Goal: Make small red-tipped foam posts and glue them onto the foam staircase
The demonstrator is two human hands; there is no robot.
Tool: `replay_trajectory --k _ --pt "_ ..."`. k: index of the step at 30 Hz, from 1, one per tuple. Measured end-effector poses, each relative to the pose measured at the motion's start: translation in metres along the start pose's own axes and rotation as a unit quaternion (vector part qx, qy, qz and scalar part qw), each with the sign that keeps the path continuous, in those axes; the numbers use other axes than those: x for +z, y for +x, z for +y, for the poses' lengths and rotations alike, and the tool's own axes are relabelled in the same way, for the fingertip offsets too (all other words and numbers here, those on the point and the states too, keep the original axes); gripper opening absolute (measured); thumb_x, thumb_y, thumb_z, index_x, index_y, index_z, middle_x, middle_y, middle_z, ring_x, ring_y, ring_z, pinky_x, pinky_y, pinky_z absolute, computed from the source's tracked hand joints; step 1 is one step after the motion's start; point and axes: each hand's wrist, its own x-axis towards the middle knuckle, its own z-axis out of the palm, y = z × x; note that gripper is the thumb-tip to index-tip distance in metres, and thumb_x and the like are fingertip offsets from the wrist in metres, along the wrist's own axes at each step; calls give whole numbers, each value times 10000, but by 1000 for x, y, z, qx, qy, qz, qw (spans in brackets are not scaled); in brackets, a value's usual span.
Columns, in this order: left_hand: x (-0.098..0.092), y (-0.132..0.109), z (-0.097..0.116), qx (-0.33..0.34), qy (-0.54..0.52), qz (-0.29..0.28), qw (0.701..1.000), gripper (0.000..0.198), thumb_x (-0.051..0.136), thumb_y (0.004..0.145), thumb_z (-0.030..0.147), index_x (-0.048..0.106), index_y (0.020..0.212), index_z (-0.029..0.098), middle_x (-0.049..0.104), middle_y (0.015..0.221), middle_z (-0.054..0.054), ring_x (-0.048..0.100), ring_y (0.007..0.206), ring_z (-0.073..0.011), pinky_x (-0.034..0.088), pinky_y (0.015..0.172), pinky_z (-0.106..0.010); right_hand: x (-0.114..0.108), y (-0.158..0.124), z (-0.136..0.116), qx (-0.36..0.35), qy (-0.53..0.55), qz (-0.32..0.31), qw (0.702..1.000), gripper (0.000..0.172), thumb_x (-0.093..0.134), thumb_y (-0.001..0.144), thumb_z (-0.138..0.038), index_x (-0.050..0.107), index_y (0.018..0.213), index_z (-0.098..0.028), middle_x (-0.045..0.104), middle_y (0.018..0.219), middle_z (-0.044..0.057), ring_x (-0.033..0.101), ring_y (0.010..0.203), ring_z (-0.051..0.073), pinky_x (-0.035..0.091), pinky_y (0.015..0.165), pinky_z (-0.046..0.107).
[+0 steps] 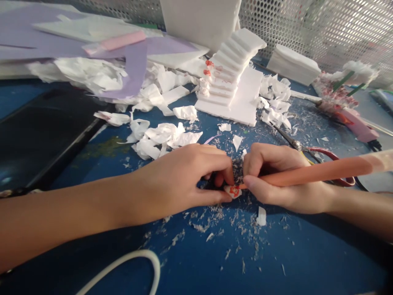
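Between the thumb and forefinger of my left hand [187, 176] is pinched a small white piece with red marks [233, 191], perhaps paper. My right hand [279, 176] grips an orange marker [319, 172] near its front end. The marker's tip touches the red-marked piece, and its back end slants up to the right. Below my right hand lies a small white paper scrap [261, 216]. Behind it rest scissors [296, 144] with red handles, partly hidden by the hand and marker.
A white stepped foam model [230, 69] with red bits stands at the back. Crumpled white paper [162, 137] and shreds litter the blue table [196, 254]. At left lies a black tablet-like device [55, 131]; a white cable [135, 256] curves in front. A pink marker [123, 41] lies on purple sheets.
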Motion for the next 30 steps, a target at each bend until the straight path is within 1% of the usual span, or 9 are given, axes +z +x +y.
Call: replay_trajectory --k 3,8,11,15,19,21,25,30 --pt "1 0 4 -10 7 8 1000 92 635 761 255 593 722 183 537 657 37 470 603 -91 343 549 -205 0 0 -1 3 -2 -4 1000 204 573 794 -175 416 663 -170 452 628 -49 416 549 42 351 490 195" --pt "2 -1 9 -30 23 16 999 126 647 742 249 567 682 173 531 645 38 470 604 -94 337 558 -211 0 -1 -2 -12 2 -13 1000 203 574 777 -136 409 663 -167 449 629 -58 413 549 30 347 491 179" --pt "2 -1 7 -22 27 11 999 126 639 741 270 560 711 177 526 652 42 469 601 -92 335 558 -213 0 0 -1 -7 -11 -25 1000 221 579 774 -146 397 649 -167 434 619 -60 392 537 27 332 480 180" --pt "0 -1 2 2 13 -7 1000 107 609 762 291 579 777 189 536 674 47 477 607 -87 347 573 -211 2 1 -1 -17 14 -3 1000 191 578 766 -125 420 668 -164 452 635 -51 433 566 38 359 504 187" --pt "-2 0 -1 5 5 -16 1000 106 588 787 283 592 756 181 543 678 39 490 631 -90 366 606 -209 2 1 -1 -34 22 -39 998 190 588 742 -75 429 672 -154 482 666 -51 448 581 23 380 537 171" --pt "-3 1 -1 6 4 -16 1000 120 588 793 289 591 747 178 539 672 39 485 624 -89 369 611 -208 2 0 -2 -36 7 -46 998 197 594 748 -89 426 665 -151 486 666 -51 445 581 19 379 540 166" --pt "-3 0 -3 16 -10 -20 1000 102 585 806 295 601 769 202 551 694 50 491 624 -80 372 599 -190 1 0 -3 -33 -10 -32 999 187 587 770 -131 429 672 -152 489 653 -46 446 568 24 374 520 168" --pt "-3 -1 -6 17 -12 -14 1000 63 588 797 262 626 775 216 595 721 42 523 651 -95 382 605 -188 3 2 -4 -24 -43 -50 998 172 594 779 -180 459 679 -148 525 630 -35 470 546 28 379 497 160"
